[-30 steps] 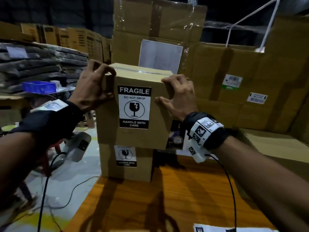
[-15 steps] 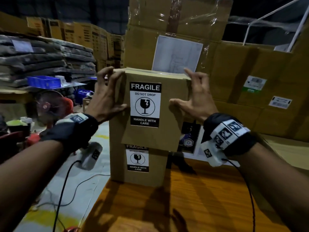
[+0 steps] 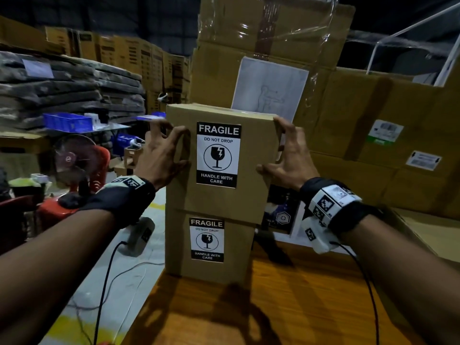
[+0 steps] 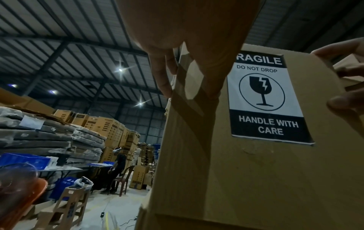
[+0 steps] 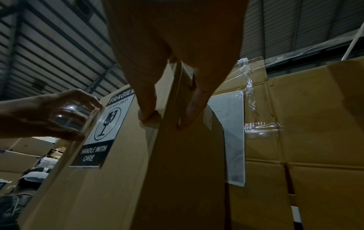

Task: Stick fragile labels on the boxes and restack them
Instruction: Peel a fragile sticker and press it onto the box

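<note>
Two brown cartons are stacked at the left end of the wooden table [image 3: 298, 307]. The top box [image 3: 251, 175] sits on the lower box [image 3: 236, 247], and each shows a black-and-white fragile label [image 3: 218, 155] [image 3: 207, 239] on its front. My left hand [image 3: 164, 150] grips the top box's left edge with curled fingers [image 4: 163, 74]. On the box's right edge is my right hand [image 3: 286, 155], thumb [image 5: 145, 102] on the front and the fingers round the side. The same label [image 4: 265, 99] [image 5: 102, 132] fills both wrist views.
Big taped cartons [image 3: 373, 145] with a white sheet [image 3: 268, 88] stand close behind the stack. Left of the table lies bare floor with cables, a small fan [image 3: 74, 158], a red chair [image 3: 54, 210] and a blue bin [image 3: 67, 122]. A person sits far off [image 4: 118, 168].
The top box has settled square on the lower box. Both my hands have slid from its top corners down to its side edges.
</note>
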Available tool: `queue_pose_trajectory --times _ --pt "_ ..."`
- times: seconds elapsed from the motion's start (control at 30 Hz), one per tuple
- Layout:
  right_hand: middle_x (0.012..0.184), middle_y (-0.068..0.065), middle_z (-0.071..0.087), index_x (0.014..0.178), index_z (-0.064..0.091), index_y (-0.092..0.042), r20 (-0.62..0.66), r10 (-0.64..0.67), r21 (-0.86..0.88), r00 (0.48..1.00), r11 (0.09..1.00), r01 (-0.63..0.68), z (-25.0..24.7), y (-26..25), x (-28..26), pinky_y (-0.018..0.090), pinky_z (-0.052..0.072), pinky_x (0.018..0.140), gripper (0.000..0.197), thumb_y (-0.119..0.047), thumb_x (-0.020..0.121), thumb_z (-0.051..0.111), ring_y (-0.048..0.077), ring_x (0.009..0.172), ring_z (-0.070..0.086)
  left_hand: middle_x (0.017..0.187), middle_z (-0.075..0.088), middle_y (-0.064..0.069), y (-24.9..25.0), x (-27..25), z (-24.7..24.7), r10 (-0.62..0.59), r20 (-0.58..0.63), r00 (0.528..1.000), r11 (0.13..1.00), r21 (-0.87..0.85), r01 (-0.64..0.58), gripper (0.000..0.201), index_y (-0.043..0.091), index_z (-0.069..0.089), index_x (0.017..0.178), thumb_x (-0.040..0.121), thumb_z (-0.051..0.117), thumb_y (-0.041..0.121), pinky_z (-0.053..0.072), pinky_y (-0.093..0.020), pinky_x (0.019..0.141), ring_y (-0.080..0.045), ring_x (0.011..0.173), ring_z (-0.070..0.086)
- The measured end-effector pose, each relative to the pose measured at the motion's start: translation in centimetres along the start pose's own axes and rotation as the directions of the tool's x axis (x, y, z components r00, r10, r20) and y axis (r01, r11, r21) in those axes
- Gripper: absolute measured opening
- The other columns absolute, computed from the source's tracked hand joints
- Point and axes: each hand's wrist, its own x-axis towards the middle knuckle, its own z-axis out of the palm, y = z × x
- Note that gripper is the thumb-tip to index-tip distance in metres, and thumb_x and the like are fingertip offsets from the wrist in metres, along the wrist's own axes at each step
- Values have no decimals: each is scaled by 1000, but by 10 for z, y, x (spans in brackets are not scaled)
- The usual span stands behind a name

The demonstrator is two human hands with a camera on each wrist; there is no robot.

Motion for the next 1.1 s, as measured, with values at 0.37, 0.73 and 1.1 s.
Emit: queue_pose_trajectory --times 0.37,0.73,1.1 --pt "141 7 32 146 20 -45 -4 28 8 1000 1000 -28 2 3 1 53 56 89 112 -17 64 91 31 120 52 138 27 -18 -1 -2 8 9 24 1000 999 42 -10 77 28 38 134 74 86 17 57 -54 81 -44 121 40" --pt "137 11 49 152 8 -36 23 154 123 988 980 -156 5 17 -13 46 53 94 123 -20 64 92 23 115 57 140 27 -23 12 -15 16 -16 -66 998 1000 -18 15 71 28 37 130 76 77 5 52 -49 94 -48 119 42" --pt "149 6 40 150 20 -30 31 101 123 994 987 -104 17 15 -15 40 38 102 105 -14 71 87 19 128 43 138 28 -24 2 -20 18 14 -51 999 999 31 -12 74 29 38 131 76 80 3 51 -56 96 -50 120 42"
